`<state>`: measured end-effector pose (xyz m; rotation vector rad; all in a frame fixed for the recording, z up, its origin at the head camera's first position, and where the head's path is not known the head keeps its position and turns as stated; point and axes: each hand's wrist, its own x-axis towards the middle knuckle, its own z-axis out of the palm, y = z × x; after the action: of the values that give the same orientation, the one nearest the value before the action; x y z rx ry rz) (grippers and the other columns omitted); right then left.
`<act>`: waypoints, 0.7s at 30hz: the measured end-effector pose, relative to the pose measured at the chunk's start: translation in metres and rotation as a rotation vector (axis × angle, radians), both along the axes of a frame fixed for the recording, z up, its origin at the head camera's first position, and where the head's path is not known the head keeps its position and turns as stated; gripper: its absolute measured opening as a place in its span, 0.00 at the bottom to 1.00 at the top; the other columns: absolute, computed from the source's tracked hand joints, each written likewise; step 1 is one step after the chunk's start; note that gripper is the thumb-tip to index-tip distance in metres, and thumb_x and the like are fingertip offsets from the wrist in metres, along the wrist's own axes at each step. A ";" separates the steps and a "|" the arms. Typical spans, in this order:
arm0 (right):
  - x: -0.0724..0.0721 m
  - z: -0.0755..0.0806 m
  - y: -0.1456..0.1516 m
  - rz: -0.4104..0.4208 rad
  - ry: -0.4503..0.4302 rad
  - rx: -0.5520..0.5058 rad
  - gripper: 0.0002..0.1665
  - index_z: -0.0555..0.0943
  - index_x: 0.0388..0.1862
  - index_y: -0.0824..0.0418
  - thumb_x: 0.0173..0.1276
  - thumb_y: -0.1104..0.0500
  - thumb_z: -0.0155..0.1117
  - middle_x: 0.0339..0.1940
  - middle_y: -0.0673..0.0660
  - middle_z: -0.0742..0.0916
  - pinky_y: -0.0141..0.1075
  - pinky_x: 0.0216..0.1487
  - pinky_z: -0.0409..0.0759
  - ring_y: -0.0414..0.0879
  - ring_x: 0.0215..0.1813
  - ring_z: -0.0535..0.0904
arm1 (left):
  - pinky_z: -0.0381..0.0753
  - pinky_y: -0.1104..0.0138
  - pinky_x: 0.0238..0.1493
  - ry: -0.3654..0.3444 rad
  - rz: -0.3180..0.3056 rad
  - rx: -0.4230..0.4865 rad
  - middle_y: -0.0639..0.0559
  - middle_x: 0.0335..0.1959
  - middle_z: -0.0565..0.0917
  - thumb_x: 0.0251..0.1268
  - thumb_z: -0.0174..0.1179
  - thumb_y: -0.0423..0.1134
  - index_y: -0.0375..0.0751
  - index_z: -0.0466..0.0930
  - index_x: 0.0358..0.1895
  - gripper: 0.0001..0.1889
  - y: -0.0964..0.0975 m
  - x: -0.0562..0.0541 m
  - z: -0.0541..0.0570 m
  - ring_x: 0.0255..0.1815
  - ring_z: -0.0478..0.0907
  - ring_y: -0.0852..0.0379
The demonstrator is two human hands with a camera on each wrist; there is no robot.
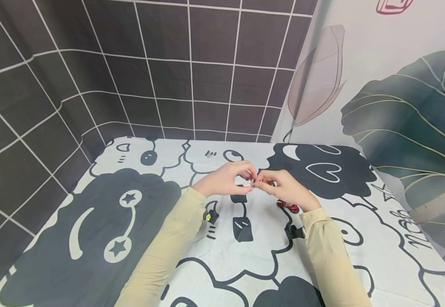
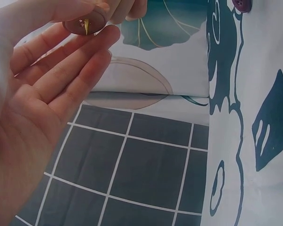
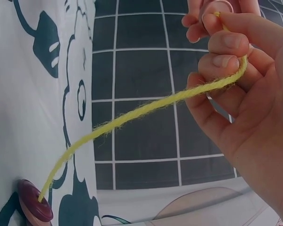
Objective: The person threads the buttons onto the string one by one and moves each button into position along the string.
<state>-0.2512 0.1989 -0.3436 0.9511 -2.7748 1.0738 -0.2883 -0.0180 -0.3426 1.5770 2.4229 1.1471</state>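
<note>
My left hand [image 1: 228, 178] pinches a round, dark red-brown button [image 2: 75, 26] between thumb and fingers. A yellow cord tip shows at the middle of that button in the left wrist view. Close against it, my right hand [image 1: 283, 187] pinches the yellow cord [image 3: 146, 108] near its end, with thumb and index finger at the button. From the right hand the cord slopes down to dark red buttons [image 3: 35, 202] lying on the cloth, and passes into the upper one. These buttons [image 1: 293, 208] show just below the right hand in the head view.
A white cloth [image 1: 222, 251] with black cartoon drawings covers the surface under both hands. Behind it hangs a dark wall covering with a white grid [image 1: 210, 81]; a leaf-patterned hanging [image 1: 410, 115] is at the right. Small black devices [image 1: 294, 231] sit by the wrists.
</note>
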 end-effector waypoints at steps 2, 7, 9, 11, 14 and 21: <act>0.000 0.000 0.000 0.000 0.005 -0.001 0.03 0.80 0.33 0.56 0.68 0.59 0.62 0.19 0.44 0.77 0.30 0.31 0.69 0.34 0.27 0.70 | 0.77 0.74 0.55 0.003 -0.001 0.000 0.49 0.42 0.80 0.57 0.63 0.31 0.40 0.76 0.45 0.12 0.000 0.000 0.000 0.46 0.84 0.57; 0.000 -0.001 -0.001 -0.001 0.004 0.005 0.03 0.80 0.33 0.54 0.68 0.59 0.62 0.20 0.43 0.78 0.31 0.31 0.70 0.34 0.27 0.71 | 0.77 0.73 0.56 -0.001 0.021 -0.011 0.50 0.43 0.81 0.57 0.63 0.31 0.41 0.75 0.45 0.13 0.001 0.000 -0.001 0.46 0.84 0.58; 0.000 -0.001 -0.002 -0.005 -0.014 0.002 0.04 0.80 0.32 0.53 0.69 0.58 0.61 0.20 0.43 0.78 0.31 0.31 0.70 0.35 0.27 0.71 | 0.77 0.72 0.56 -0.012 0.036 -0.013 0.50 0.43 0.81 0.57 0.63 0.32 0.42 0.73 0.45 0.13 0.001 0.000 -0.001 0.47 0.84 0.58; 0.000 -0.001 -0.001 -0.009 -0.049 -0.009 0.07 0.79 0.31 0.53 0.71 0.57 0.58 0.19 0.43 0.76 0.31 0.28 0.68 0.35 0.25 0.69 | 0.77 0.72 0.56 -0.009 0.047 -0.010 0.51 0.43 0.82 0.57 0.64 0.33 0.43 0.72 0.44 0.13 0.001 0.000 -0.002 0.47 0.84 0.58; -0.001 -0.001 0.000 -0.004 -0.101 -0.030 0.13 0.78 0.30 0.54 0.76 0.56 0.51 0.18 0.46 0.73 0.31 0.25 0.65 0.38 0.22 0.67 | 0.78 0.70 0.53 0.015 0.034 0.010 0.51 0.40 0.81 0.57 0.64 0.32 0.42 0.72 0.40 0.12 0.002 -0.001 -0.003 0.45 0.82 0.54; -0.003 -0.003 0.000 -0.011 -0.137 -0.038 0.14 0.78 0.32 0.56 0.77 0.55 0.49 0.17 0.48 0.72 0.31 0.23 0.62 0.38 0.20 0.64 | 0.80 0.63 0.45 0.101 -0.013 0.050 0.52 0.37 0.79 0.58 0.66 0.33 0.41 0.76 0.36 0.07 0.003 -0.004 -0.006 0.40 0.76 0.58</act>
<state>-0.2546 0.1990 -0.3470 0.8888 -2.8508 1.2307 -0.2927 -0.0150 -0.3482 1.7029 2.4590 1.1630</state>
